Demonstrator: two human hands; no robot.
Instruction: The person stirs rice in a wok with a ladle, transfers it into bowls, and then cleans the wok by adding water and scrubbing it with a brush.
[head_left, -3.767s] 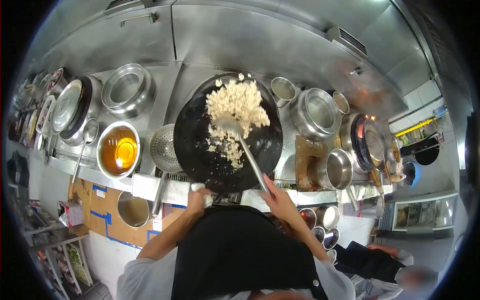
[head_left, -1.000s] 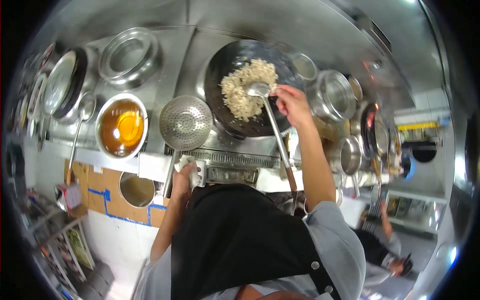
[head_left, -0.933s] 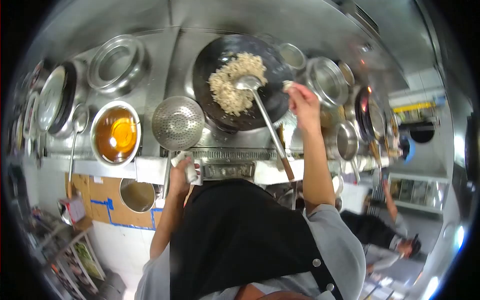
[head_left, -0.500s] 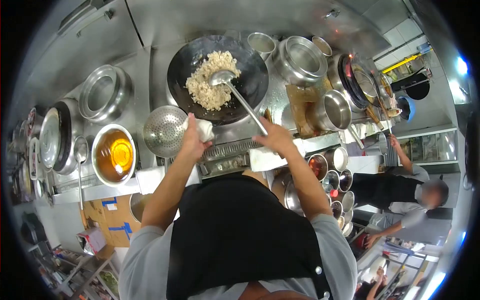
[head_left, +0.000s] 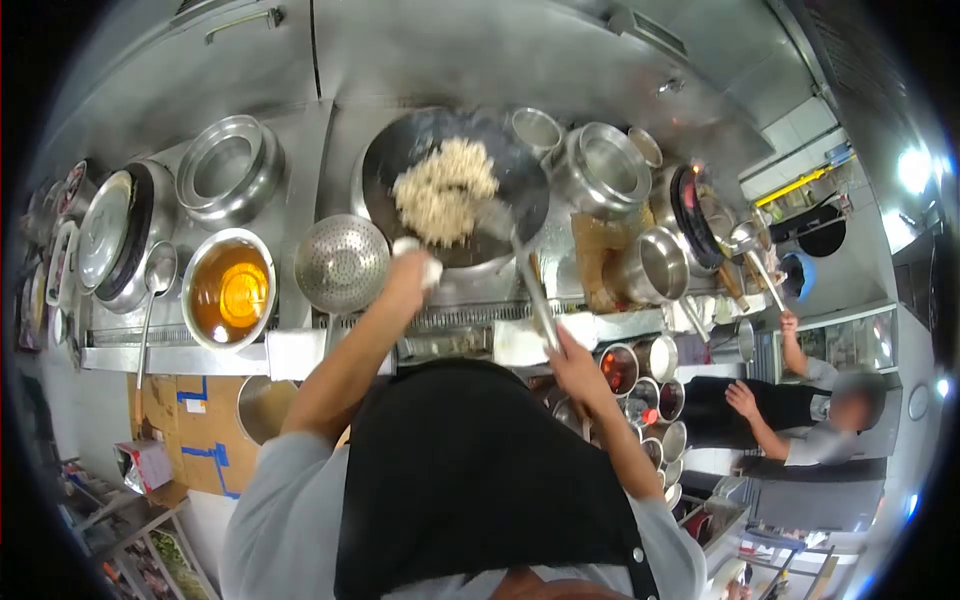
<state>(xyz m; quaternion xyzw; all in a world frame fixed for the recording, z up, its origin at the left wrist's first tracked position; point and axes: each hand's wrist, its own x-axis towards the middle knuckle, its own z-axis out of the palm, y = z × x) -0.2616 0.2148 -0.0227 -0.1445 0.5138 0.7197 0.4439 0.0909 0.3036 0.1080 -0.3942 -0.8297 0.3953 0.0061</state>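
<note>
A black wok (head_left: pixel 520 175) sits on the steel stove and holds a heap of fried rice (head_left: pixel 443 190). My left hand (head_left: pixel 408 275) grips the wok's near rim through a white cloth (head_left: pixel 418 256). My right hand (head_left: pixel 574 363) holds the long handle of a steel ladle (head_left: pixel 522 270). The ladle's bowl lies in the wok just right of the rice and looks blurred. A black apron covers my front and hides the stove's lower edge.
Left of the wok rest a perforated skimmer (head_left: pixel 343 263), a bowl of amber oil (head_left: pixel 222 290) and lidded steel pots (head_left: pixel 225 170). To the right stand steel pots (head_left: pixel 603 168) and small seasoning bowls (head_left: pixel 640 365). Another person (head_left: pixel 805 420) stands at the right.
My right hand left the wok's far rim and took the ladle's handle near the stove's front. My left hand with the cloth moved up to the wok's near rim. The rice has shifted.
</note>
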